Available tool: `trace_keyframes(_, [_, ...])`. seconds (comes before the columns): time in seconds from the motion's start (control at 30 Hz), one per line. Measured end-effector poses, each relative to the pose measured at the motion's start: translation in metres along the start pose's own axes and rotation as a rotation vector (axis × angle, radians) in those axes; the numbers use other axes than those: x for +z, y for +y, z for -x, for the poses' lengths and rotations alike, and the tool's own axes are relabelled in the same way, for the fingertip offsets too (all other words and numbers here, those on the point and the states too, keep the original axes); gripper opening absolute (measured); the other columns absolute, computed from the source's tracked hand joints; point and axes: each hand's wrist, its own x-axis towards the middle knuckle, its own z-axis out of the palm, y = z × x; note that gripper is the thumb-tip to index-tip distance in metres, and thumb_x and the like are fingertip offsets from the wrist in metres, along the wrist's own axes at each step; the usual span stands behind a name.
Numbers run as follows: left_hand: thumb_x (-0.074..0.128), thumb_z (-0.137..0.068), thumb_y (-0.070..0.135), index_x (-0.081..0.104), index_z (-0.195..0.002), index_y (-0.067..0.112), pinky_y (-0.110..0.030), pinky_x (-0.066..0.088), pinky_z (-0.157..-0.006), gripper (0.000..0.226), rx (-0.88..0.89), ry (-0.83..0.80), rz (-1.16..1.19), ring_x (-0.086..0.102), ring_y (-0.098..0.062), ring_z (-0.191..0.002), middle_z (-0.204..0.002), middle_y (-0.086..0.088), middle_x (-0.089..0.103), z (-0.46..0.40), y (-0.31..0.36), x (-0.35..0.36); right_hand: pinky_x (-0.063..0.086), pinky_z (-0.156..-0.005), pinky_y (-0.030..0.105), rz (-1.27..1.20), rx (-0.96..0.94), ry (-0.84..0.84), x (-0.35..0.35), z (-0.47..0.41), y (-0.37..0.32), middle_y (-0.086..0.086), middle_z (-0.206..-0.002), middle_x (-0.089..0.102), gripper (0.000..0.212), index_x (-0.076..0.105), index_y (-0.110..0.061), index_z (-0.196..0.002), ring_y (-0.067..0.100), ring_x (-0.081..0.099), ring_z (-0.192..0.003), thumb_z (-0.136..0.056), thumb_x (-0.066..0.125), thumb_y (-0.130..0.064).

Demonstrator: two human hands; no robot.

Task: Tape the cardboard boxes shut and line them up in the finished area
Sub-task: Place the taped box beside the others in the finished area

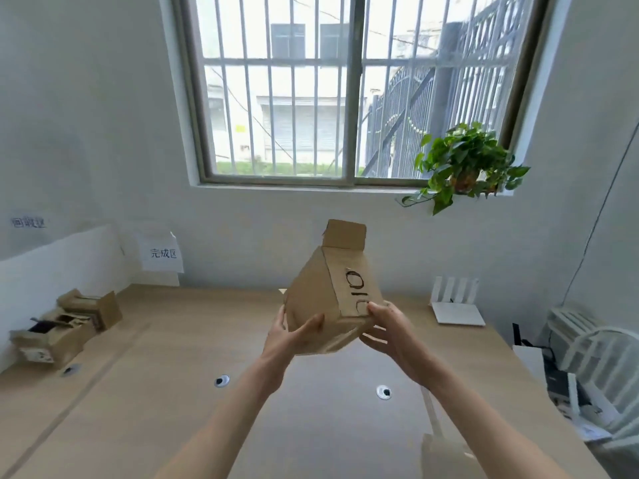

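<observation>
A brown cardboard box (328, 292) with black marks on one side is held tilted in the air above the wooden table (173, 375). One flap sticks up at its far end. My left hand (294, 335) grips its lower left corner, thumb on the near face. My right hand (387, 328) grips the lower right edge, thumb on the marked side. Two more cardboard boxes (65, 326) lie at the table's far left with their flaps open. A paper sign (162, 254) with characters hangs on the wall behind them.
A white router (456, 305) stands at the table's back right. Two round cable holes (383, 392) sit in the tabletop. A potted plant (463, 167) rests on the window sill. A white chair (601, 368) and clutter are on the right.
</observation>
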Motion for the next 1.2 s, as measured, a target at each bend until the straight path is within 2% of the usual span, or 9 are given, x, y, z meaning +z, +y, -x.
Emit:
trace_keyframes(0.1, [0.093,-0.052,0.053,0.037,-0.149,0.039,-0.039,0.052,-0.085,0.112,0.038,-0.011,0.016,0.066,-0.016,-0.099,-0.114,0.009,0.065,0.005,0.01,-0.015,0.054,-0.101,0.038,0.067,-0.06,-0.041,0.004,0.013,-0.018,0.002,-0.121,0.067,0.063,0.052,-0.02,-0.134,0.017,0.069,-0.11,-0.081,0.067,-0.05])
trace_keyframes(0.2, [0.097,-0.055,0.038,0.037,-0.151,0.033,-0.034,0.051,-0.096,0.113,0.154,0.055,-0.063,0.06,-0.013,-0.113,-0.127,0.007,0.058,0.013,0.019,-0.035,0.051,-0.087,0.025,0.261,-0.227,0.022,0.016,0.018,-0.041,-0.006,-0.128,0.057,0.076,0.035,-0.048,-0.149,0.006,0.064,-0.112,-0.086,0.075,-0.033])
trace_keyframes(0.3, [0.099,-0.048,0.039,0.038,-0.146,0.041,-0.025,0.048,-0.098,0.116,0.265,0.103,-0.115,0.055,-0.009,-0.121,-0.135,0.009,0.053,0.017,0.027,-0.065,0.054,-0.079,0.017,0.363,-0.294,-0.108,0.037,0.016,-0.061,-0.002,-0.13,0.056,0.083,0.03,-0.05,-0.147,0.001,0.067,-0.103,-0.092,0.068,0.0])
trace_keyframes(0.43, [0.1,-0.05,0.032,0.036,-0.147,0.045,-0.023,0.043,-0.096,0.117,0.318,0.147,-0.157,0.048,0.005,-0.117,-0.132,0.011,0.048,0.024,0.039,-0.114,0.056,-0.078,0.023,0.461,-0.306,-0.234,0.079,0.005,-0.075,-0.013,-0.134,0.047,0.105,0.016,-0.056,-0.15,0.01,0.069,-0.103,-0.085,0.065,0.011])
trace_keyframes(0.53, [0.1,-0.047,0.035,0.036,-0.148,0.044,-0.026,0.045,-0.101,0.12,0.338,0.188,-0.191,0.048,0.001,-0.121,-0.134,0.013,0.047,0.03,0.044,-0.16,0.057,-0.083,0.026,0.459,-0.288,-0.284,0.12,-0.005,-0.08,-0.011,-0.134,0.048,0.108,0.012,-0.062,-0.148,0.01,0.07,-0.107,-0.086,0.072,0.003])
trace_keyframes(0.67, [0.1,-0.045,0.031,0.033,-0.148,0.048,-0.03,0.046,-0.102,0.124,0.374,0.264,-0.276,0.048,-0.005,-0.123,-0.131,0.015,0.046,0.037,0.044,-0.223,0.054,-0.093,0.026,0.435,-0.267,-0.235,0.186,-0.016,-0.081,-0.005,-0.133,0.055,0.105,0.016,-0.067,-0.148,0.011,0.07,-0.109,-0.071,0.087,-0.052])
trace_keyframes(1.0, [0.099,-0.046,0.036,0.029,-0.152,0.042,-0.034,0.043,-0.109,0.127,0.273,0.413,-0.388,0.048,-0.009,-0.13,-0.139,0.008,0.052,0.07,0.025,-0.368,0.059,-0.085,0.026,0.428,-0.333,-0.319,0.342,-0.034,-0.044,0.0,-0.113,0.064,0.096,0.032,-0.059,-0.146,0.015,0.073,-0.095,-0.076,0.089,-0.026])
trace_keyframes(1.1, [0.089,-0.053,0.063,0.025,-0.155,0.038,-0.039,0.036,-0.115,0.123,0.243,0.402,-0.534,0.036,-0.005,-0.14,-0.151,0.015,0.04,0.068,0.013,-0.418,0.053,-0.073,0.013,0.418,-0.371,-0.321,0.384,-0.037,-0.027,-0.008,-0.11,0.065,0.094,0.032,-0.052,-0.146,-0.002,0.069,-0.091,-0.079,0.086,-0.016])
trace_keyframes(1.2, [0.072,-0.059,0.082,0.02,-0.157,0.032,-0.043,0.032,-0.117,0.122,0.225,0.424,-0.726,0.024,-0.008,-0.147,-0.159,0.014,0.028,0.073,0.017,-0.462,0.051,-0.073,0.011,0.453,-0.403,-0.329,0.425,-0.051,-0.01,-0.013,-0.115,0.062,0.099,0.03,-0.049,-0.149,-0.009,0.064,-0.094,-0.076,0.088,-0.017])
